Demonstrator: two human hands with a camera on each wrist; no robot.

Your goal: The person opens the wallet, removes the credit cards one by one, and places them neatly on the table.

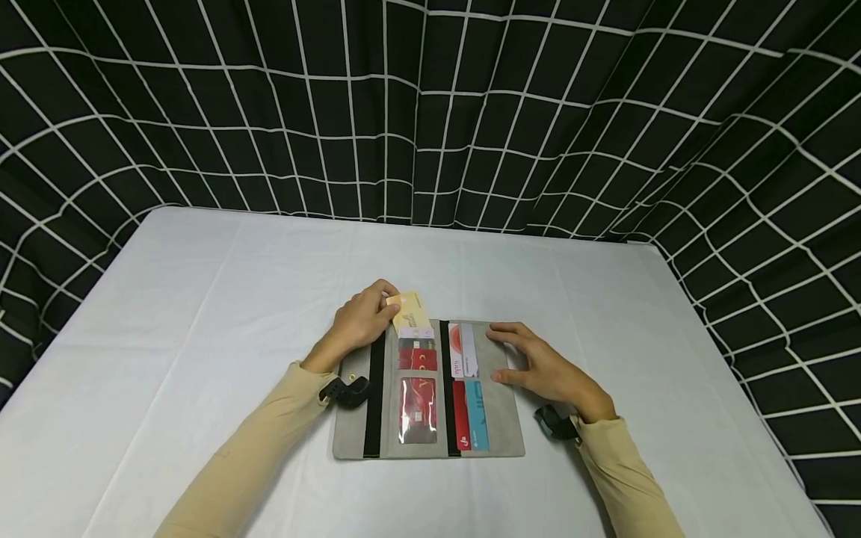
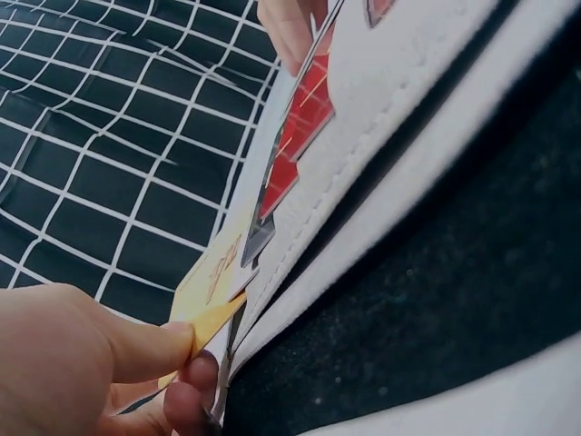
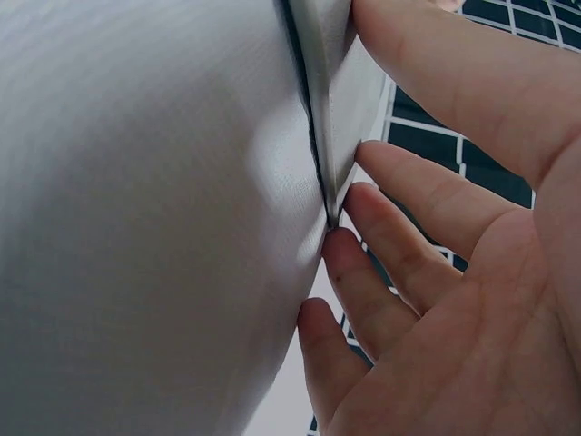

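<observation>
A grey card wallet [image 1: 420, 448] lies unfolded, with black bands along its folds. At its top edge, my left hand [image 1: 361, 317] pinches a yellow card [image 1: 412, 308] between thumb and fingers; the left wrist view shows the thumb on the card [image 2: 213, 291]. The lower part of that card is in the wallet's upper middle slots, above dark and red cards [image 1: 418, 360]. Over the right panel, my right hand [image 1: 541, 365] has its fingers spread and touches the panel near its top right edge. Its fingertips meet the wallet's edge [image 3: 329, 182] in the right wrist view.
A red card [image 1: 418, 411] sits in the clear middle window. The right panel carries a white card [image 1: 463, 350], a narrow red card [image 1: 461, 415] and a blue card [image 1: 477, 415]. White cloth [image 1: 269, 261] covers the table; a black gridded curtain [image 1: 336, 112] hangs behind.
</observation>
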